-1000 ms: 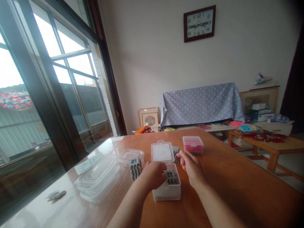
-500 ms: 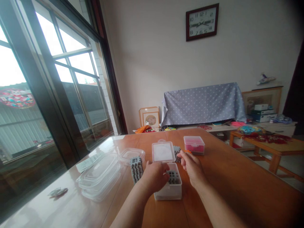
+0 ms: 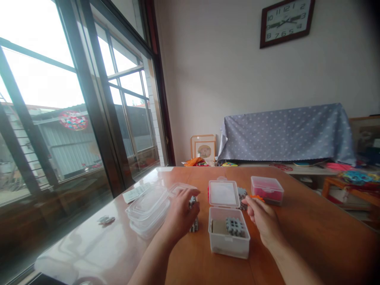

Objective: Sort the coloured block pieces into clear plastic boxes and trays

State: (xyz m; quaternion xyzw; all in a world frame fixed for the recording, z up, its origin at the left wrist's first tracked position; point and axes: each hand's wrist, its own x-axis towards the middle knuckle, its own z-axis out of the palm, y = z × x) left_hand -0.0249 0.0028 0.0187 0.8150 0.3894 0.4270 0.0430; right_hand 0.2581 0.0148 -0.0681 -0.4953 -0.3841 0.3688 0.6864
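1. At the left, the stacked clear plastic containers (image 3: 148,211) sit beside the left hand (image 3: 181,213); a sideways swing of that wrist could knock them askew.
2. The left hand's fingers curve over an upright stack of grey, notched plastic pieces (image 3: 194,226). If one side were pushed, I judge this tall, narrow stack could topple across the table (image 3: 190,265).
3. The open translucent white plastic box (image 3: 229,248) stands between the hands, with the grey window-patterned notched pieces (image 3: 235,227) inside, toward its right side. A forearm catching the rim could shove or tip it; a bump could flip its hinged, pale square lid (image 3: 223,193) forward.
4. The right hand (image 3: 263,217) has thumb and fingertips drawn close beside more grey notched pieces (image 3: 242,192) behind the box. A careless nudge might scatter them.
5. Hidden: the left hand covers much of the upright stack, so I cannot tell whether it grips, merely touches or hovers.
6. The brownish area inside the box could be its floor or some contents; unclear.
7. Whether the right hand pinches anything I cannot tell; it partly covers a bright orange object (image 3: 257,198) of uncertain shape.
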